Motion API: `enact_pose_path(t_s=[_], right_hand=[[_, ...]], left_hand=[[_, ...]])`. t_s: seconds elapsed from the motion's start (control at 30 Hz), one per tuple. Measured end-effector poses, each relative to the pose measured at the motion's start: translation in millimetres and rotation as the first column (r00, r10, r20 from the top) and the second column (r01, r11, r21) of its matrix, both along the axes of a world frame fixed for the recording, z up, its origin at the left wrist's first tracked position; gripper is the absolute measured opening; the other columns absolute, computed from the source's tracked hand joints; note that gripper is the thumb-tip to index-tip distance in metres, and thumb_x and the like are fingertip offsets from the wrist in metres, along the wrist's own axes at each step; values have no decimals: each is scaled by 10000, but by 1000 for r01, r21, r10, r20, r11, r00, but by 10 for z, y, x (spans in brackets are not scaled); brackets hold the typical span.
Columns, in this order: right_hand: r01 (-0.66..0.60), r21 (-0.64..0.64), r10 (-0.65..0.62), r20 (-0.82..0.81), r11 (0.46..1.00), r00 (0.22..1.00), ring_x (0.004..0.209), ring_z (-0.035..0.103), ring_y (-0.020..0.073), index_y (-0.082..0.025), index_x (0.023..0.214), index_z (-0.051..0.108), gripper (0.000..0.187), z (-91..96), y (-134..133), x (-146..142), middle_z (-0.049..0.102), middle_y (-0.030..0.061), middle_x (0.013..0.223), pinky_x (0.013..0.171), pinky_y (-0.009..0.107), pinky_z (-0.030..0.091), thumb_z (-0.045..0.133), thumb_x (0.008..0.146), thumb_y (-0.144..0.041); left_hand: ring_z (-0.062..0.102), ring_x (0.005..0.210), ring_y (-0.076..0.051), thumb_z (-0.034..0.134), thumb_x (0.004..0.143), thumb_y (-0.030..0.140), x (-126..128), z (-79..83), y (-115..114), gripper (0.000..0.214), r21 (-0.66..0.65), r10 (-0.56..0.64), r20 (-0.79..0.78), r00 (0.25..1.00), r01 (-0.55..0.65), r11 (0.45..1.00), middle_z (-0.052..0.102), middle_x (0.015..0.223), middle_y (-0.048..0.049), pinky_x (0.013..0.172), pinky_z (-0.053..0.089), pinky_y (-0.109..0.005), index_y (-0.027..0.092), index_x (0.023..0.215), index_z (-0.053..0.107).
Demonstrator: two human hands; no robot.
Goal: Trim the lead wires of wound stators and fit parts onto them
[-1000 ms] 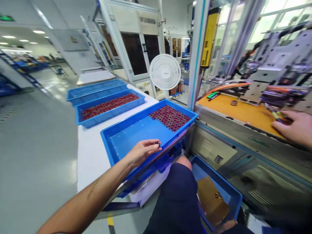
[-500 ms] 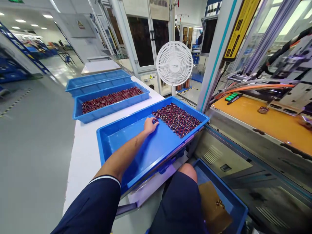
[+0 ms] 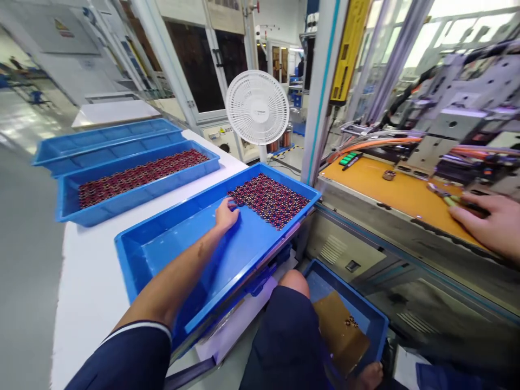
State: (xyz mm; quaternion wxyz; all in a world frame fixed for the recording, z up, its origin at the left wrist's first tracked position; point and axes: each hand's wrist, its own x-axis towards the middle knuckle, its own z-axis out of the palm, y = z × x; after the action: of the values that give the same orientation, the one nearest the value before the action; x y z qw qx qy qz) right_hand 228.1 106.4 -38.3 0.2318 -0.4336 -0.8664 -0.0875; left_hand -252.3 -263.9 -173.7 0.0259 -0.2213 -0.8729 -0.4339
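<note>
My left hand (image 3: 227, 214) is inside the near blue tray (image 3: 174, 241). Its fingers are curled closed at the left edge of a bed of small dark-red and black parts (image 3: 272, 200), close-packed in the tray's far right end. At the fingertips is a small dark part, hard to tell from those beside it. On the right, my right hand (image 3: 493, 219) is wrapped around pliers (image 3: 450, 199) with dark and greenish handles. Their metal tip points left, over an orange work surface (image 3: 365, 176). A single small round part (image 3: 389, 175) rests on that surface.
Another blue tray (image 3: 138, 195) of similar parts stands on the white table (image 3: 87, 281), with more blue trays (image 3: 109, 142) behind. A white fan (image 3: 258, 108) stands beyond. Machine arms (image 3: 450, 130) overhang the orange surface. Below, a blue bin (image 3: 377, 319) holds cardboard (image 3: 341, 330).
The view has swung right, bringing my right hand with the pliers into sight. My left hand stays in the tray, now close against the edge of the parts.
</note>
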Motion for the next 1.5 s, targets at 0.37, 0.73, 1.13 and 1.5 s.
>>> enact_pose_path(t_s=[0.37,0.73,1.13,1.5], right_hand=[[18,-75,-16,25,997,1000,1079,637,272,-122,1138,704,354,168,-471,-144,695,130,1160,934,364,487,591,880,-336],[-26,-128,28,14,991,1000,1055,620,202,-145,1104,635,293,152,-430,-109,643,84,1150,950,428,510,579,954,-390],[-173,-3,165,-276,985,947,1177,589,266,-84,1132,650,307,280,-1032,8,639,177,1231,1063,436,439,562,918,-286],[-760,-62,753,-107,647,649,981,672,233,-173,1219,602,289,146,-3414,794,701,119,1112,862,402,562,542,937,-154]], left_hand=[[606,1090,-251,765,731,237,1991,1580,1830,565,13,-652,-254,715,676,737,691,1096,-75,1027,414,-362,192,1255,558],[617,1123,-322,800,626,60,2587,1689,2711,707,212,-578,18,816,562,799,688,1084,-151,1040,406,-438,114,1266,505],[669,804,-135,795,633,125,3378,1247,347,659,677,-892,210,400,599,428,697,978,-52,774,554,-282,196,1221,508],[647,848,-111,725,741,8,3631,963,-615,735,614,-937,-167,308,776,146,639,1027,-22,778,562,-222,318,1353,463]])
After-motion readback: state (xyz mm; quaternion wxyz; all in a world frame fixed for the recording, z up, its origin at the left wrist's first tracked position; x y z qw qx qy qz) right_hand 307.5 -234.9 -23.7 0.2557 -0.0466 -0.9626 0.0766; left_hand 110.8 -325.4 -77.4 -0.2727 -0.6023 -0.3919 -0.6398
